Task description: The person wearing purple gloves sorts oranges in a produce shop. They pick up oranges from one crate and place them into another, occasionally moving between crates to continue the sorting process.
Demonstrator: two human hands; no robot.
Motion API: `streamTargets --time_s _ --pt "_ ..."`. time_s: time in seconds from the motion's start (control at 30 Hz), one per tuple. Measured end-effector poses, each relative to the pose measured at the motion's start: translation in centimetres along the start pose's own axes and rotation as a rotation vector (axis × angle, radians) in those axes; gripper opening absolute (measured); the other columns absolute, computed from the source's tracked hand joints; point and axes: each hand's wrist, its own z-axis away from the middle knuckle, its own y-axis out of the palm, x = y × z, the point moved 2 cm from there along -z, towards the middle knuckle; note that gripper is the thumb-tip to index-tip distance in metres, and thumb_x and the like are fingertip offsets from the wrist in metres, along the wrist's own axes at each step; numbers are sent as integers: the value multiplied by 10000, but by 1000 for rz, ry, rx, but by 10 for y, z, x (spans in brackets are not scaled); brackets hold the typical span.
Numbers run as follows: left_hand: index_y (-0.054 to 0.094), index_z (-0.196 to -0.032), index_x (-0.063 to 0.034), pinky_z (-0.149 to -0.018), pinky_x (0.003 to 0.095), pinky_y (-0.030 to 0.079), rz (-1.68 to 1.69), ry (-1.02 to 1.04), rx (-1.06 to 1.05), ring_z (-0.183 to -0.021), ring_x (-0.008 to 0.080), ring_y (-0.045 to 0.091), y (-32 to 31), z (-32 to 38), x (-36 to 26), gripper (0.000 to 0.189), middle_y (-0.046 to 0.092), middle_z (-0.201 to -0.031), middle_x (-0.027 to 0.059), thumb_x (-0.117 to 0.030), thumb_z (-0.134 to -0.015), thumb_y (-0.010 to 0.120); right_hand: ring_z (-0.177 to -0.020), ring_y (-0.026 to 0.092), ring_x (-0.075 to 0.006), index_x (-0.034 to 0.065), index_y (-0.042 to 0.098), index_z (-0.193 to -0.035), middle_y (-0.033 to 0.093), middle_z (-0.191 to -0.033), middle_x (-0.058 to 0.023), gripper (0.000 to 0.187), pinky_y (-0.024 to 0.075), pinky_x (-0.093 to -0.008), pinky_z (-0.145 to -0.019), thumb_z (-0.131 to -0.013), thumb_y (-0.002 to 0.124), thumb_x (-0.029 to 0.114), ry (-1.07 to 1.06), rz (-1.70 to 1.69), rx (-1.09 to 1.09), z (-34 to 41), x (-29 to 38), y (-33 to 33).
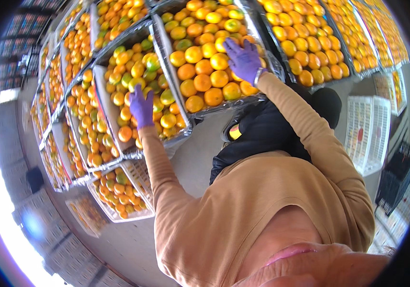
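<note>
In a purple glove, my left hand (142, 107) reaches into a lined compartment of loosely heaped mandarins (162, 104), orange with some green. Its fingers are apart and the tips touch the fruit; its palm is hidden. My right hand (243, 60), gloved the same way, lies palm down with spread fingers on the neighbouring compartment. Mandarins there sit in rough rows near me (202, 83) and less evenly farther back. A plastic-wrapped divider (169, 68) runs between the two compartments.
More compartments of mandarins (309, 43) extend right, with others (92, 122) on the left. A white plastic crate of mandarins (133, 217) stands low at left. Another white crate (368, 132) and stacked black crates (396, 179) are at right. My knee (326, 107) is close to the bench edge.
</note>
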Motion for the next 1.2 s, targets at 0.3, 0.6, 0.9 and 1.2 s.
streamTargets --time_s 0.3,0.6,0.9,1.2 --pt "650 -1178 -92 -832 474 541 -68 134 -24 -936 400 650 -28 -25 -18 443 653 -1058 215 -291 -809 795 -1421 206 -696 249 301 -1637 203 -1720 8 693 181 -793 -1126 -971 492 245 116 -22 151 0 10 -6" --pt "620 -1323 -47 -799 261 522 999 453 347 -894 120 615 29 -147 -254 395 667 -1024 48 -143 -951 709 -1475 148 -642 258 366 -1606 263 -1696 -2 589 122 -788 -1156 -1023 426 200 118 -82 48 3 10 -8" --pt "708 -1278 -103 -954 328 533 731 607 870 -1006 179 692 116 -147 -310 360 754 -1138 88 -262 -957 679 -1502 149 -567 279 393 -1581 271 -1683 -66 525 123 -743 -1168 -1056 396 278 194 -170 -140 1 12 18" --pt "728 -1110 -55 -857 365 557 817 678 219 -939 290 704 68 -119 -277 262 747 -1023 129 -267 -969 667 -1459 323 -506 233 380 -1593 312 -1671 -9 640 297 -675 -1137 -977 536 304 -9 38 -45 2 -2 7"
